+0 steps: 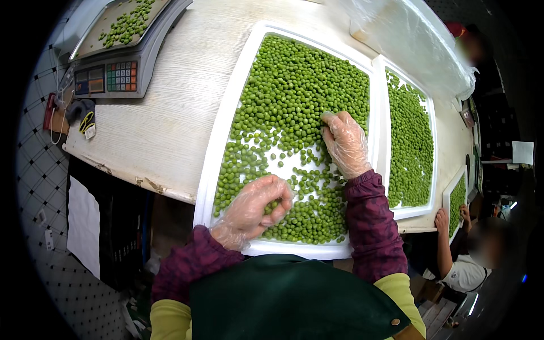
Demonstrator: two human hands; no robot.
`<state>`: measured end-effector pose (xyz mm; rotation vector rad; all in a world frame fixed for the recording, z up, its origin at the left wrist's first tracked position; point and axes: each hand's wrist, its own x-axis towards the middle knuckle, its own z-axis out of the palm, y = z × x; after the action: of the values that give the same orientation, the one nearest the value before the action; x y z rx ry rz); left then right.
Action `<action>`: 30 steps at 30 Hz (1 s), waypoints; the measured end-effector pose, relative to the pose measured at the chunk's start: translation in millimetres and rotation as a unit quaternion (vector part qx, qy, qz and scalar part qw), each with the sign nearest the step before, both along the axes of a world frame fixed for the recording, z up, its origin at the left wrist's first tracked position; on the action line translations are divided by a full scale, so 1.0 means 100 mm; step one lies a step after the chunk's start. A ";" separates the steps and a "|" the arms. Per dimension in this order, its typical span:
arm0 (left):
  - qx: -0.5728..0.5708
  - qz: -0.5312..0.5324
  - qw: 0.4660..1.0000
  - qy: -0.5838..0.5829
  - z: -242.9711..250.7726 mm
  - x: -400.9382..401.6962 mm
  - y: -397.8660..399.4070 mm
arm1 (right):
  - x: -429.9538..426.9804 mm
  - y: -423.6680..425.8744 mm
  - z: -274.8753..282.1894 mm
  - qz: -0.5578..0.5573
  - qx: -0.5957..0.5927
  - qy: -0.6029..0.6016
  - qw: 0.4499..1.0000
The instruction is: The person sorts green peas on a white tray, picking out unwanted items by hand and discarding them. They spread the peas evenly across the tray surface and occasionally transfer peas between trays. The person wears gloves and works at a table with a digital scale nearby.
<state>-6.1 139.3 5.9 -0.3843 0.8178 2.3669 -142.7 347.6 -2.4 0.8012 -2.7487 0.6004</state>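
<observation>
A white rectangular tray (216, 140) full of green peas (297, 85) lies before me, its near edge against my dark green apron. My left hand (257, 208), in a clear plastic glove, is curled over the lower middle of the tray, with a few peas visible inside the bend of its fingers; whether it grips them is unclear. My right hand (346, 142), gloved the same way, has its fingertips bent down at the edge of the thick pea layer near the tray's right side. Anything between those fingertips is hidden. Between the hands the peas are sparse and white tray bottom shows.
A second white tray (434, 148) of peas lies to the right. Beyond it, a person's hands (442, 220) touch a smaller pea tray (445, 191). A digital scale (146, 55) holding peas stands upper left, scissors (87, 122) near the table's left edge. Clear plastic sheeting (403, 38) covers something upper right.
</observation>
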 end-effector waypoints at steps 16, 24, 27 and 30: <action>0.006 -0.001 1.000 -0.003 -0.04 0.02 0.01 | 0.15 0.02 0.09 -0.063 -0.106 -0.052 0.991; 0.011 -0.009 0.999 -0.048 0.06 0.02 0.06 | 0.98 -0.24 0.60 0.199 -0.149 -0.177 0.953; 0.038 -0.031 0.999 0.009 -0.05 0.04 -0.01 | 0.97 -0.01 0.47 0.157 -0.184 -0.128 0.962; 0.051 0.006 0.999 0.008 -0.07 0.05 0.01 | 0.87 0.42 0.24 -0.012 -0.226 -0.142 0.963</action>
<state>-1.5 140.0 -0.9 -0.3288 0.7012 2.4139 -55.3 389.5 21.9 0.6083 -2.6812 1.3695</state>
